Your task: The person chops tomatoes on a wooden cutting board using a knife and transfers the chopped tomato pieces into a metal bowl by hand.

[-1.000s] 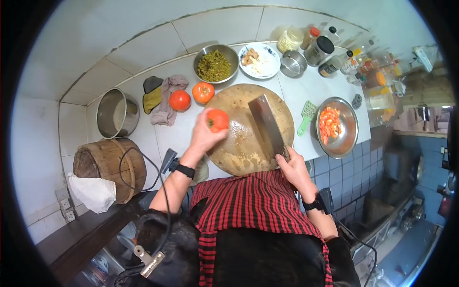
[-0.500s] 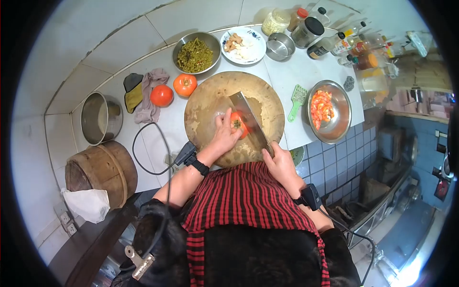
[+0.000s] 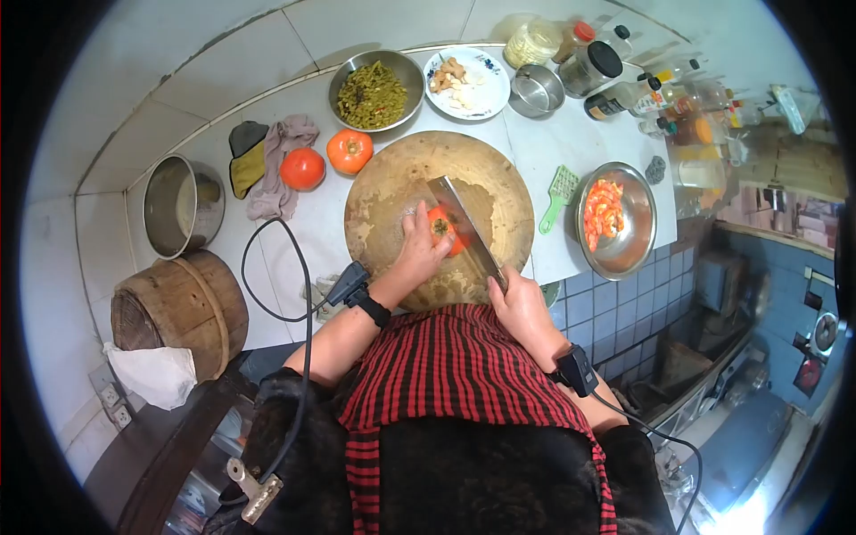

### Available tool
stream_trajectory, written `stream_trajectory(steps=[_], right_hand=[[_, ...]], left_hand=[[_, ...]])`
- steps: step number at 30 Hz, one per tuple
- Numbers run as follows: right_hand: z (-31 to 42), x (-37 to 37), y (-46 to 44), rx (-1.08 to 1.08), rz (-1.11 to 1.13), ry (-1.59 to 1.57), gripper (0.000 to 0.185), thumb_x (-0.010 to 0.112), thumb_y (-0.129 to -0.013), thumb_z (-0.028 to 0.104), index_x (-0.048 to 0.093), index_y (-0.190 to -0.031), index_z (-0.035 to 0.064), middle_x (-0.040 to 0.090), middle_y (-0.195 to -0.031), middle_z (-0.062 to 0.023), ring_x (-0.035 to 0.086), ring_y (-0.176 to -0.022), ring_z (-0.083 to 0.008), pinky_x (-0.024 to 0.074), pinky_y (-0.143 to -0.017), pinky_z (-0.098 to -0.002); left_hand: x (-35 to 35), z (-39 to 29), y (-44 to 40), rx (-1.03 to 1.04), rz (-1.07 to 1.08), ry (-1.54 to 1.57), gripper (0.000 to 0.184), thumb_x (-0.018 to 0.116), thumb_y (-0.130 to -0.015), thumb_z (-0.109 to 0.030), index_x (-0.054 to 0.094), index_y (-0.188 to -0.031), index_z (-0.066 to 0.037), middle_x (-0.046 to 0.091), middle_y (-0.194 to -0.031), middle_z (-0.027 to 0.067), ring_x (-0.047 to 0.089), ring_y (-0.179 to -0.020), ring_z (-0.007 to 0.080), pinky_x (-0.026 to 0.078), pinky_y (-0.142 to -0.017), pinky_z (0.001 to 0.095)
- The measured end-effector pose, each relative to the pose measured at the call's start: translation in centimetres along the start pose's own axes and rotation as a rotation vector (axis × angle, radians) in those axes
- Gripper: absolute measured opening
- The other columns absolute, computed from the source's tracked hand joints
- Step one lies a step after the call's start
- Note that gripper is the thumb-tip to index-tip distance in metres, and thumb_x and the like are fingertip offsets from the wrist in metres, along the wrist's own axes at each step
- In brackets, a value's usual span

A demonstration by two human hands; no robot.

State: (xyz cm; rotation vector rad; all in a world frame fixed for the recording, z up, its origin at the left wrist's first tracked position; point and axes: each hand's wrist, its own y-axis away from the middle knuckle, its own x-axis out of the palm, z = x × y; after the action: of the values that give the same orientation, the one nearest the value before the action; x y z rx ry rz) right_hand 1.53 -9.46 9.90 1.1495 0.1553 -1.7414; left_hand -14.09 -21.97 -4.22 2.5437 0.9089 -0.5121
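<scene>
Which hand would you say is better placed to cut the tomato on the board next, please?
Probably the right hand: it holds the knife at the tomato, which the left hand grips.

Ok so it's one cam doing all the work here, riding on the person's head and facing forward and steeply down, with the striped apron [image 3: 446,383] filling the near side and the tiled wall [image 3: 383,34] showing along the far side. It's sitting pretty close, so the left hand [image 3: 421,248], right hand [image 3: 524,308] and round chopping board [image 3: 501,214] are landing around mid-view. The lens is going super wide, fisheye style, pulling in the wooden bucket [image 3: 183,308] on the left and the bottles [image 3: 615,100] far right, and blacking out the corners.
</scene>
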Motion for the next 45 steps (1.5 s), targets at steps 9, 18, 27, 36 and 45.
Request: stream_trajectory(steps=[9, 18, 27, 36, 45], right_hand=[[1.7, 0.3, -4.0, -0.117, 0.005, 0.002, 0.022, 0.060, -0.092, 0.018, 0.057, -0.093, -0.0038, 0.063, -0.073, -0.0292, 0.062, -0.071, -0.0487, 0.0493, -0.066, -0.0559], [2.5, 1.5, -5.7, -0.034, 0.030, 0.098, 0.021, 0.061, -0.089, 0.016, 0.059, -0.094, -0.0045, 0.064, -0.076, -0.0306, 0.063, -0.076, -0.0493, 0.0504, -0.069, -0.0550], [0.9, 2.8, -8.4, -0.077, 0.044, 0.039, 0.022, 0.062, -0.083, 0.012, 0.066, -0.087, -0.0095, 0.065, -0.084, -0.0334, 0.065, -0.083, -0.0493, 0.0536, -0.074, -0.0519], [-1.7, 6.0, -5.9, 0.062, 0.112, 0.086, 0.021, 0.058, -0.082, 0.008, 0.064, -0.091, -0.0102, 0.065, -0.086, -0.0348, 0.065, -0.084, -0.0496, 0.0529, -0.076, -0.0523], [-1.9, 4.5, -7.2, 0.018, 0.061, -0.057, 0.026, 0.061, -0.085, 0.016, 0.063, -0.099, -0.0069, 0.064, -0.080, -0.0320, 0.066, -0.082, -0.0467, 0.0525, -0.074, -0.0504]], left_hand=[[-0.6, -0.2, -0.6, -0.084, 0.066, 0.050, 0.093, 0.063, -0.090, -0.036, 0.011, -0.147, 0.016, 0.027, -0.137, 0.0423, 0.032, -0.129, 0.0537, 0.031, -0.113, 0.0469], [-1.8, -1.4, -1.0, -0.140, 0.110, -0.104, 0.108, 0.075, -0.077, -0.044, 0.019, -0.145, 0.018, 0.033, -0.134, 0.0385, 0.040, -0.127, 0.0495, 0.037, -0.110, 0.0433], [-2.0, -1.6, -1.1, -0.092, 0.077, -0.043, 0.093, 0.074, -0.076, -0.040, 0.032, -0.144, 0.009, 0.045, -0.128, 0.0348, 0.042, -0.122, 0.0461, 0.038, -0.106, 0.0487], [-1.5, -0.6, -0.3, 0.005, 0.022, -0.008, 0.092, 0.077, -0.074, -0.031, 0.032, -0.146, 0.006, 0.043, -0.128, 0.0318, 0.042, -0.123, 0.0448, 0.037, -0.108, 0.0465], [-4.1, -1.4, 2.2, -0.131, 0.085, 0.055, 0.097, 0.079, -0.075, -0.027, 0.029, -0.151, 0.006, 0.037, -0.135, 0.0328, 0.042, -0.129, 0.0423, 0.038, -0.109, 0.0402]])
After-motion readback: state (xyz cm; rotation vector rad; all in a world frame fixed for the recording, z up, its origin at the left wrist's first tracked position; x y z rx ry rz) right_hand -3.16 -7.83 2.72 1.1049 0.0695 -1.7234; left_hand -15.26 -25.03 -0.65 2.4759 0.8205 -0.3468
